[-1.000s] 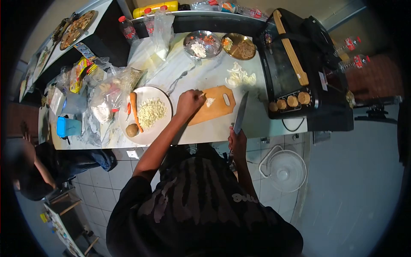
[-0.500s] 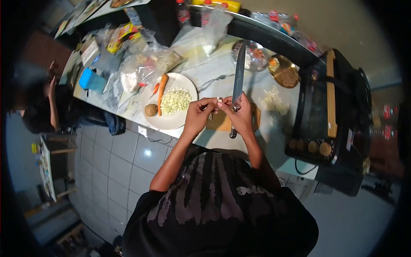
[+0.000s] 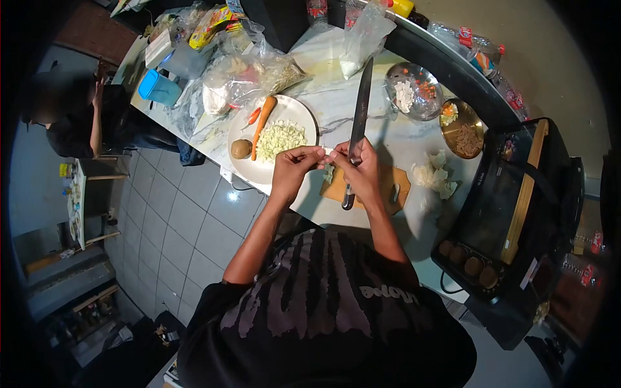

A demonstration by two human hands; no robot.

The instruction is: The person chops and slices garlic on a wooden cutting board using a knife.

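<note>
Left hand [image 3: 296, 174] fingers pinched narrow on a small white piece [image 3: 328, 152]; right hand [image 3: 363, 171] fingers close around the knife [image 3: 362, 107], thumb up at the piece too. Looks like fingertip work on the piece; next move probably calls for a fine pinch, blade clear of left fingers. Piece mostly covered, can't identify. Cutting board [image 3: 389, 178] partly hidden by right hand. Bottle [image 3: 317, 9] cut off at top edge.
</note>
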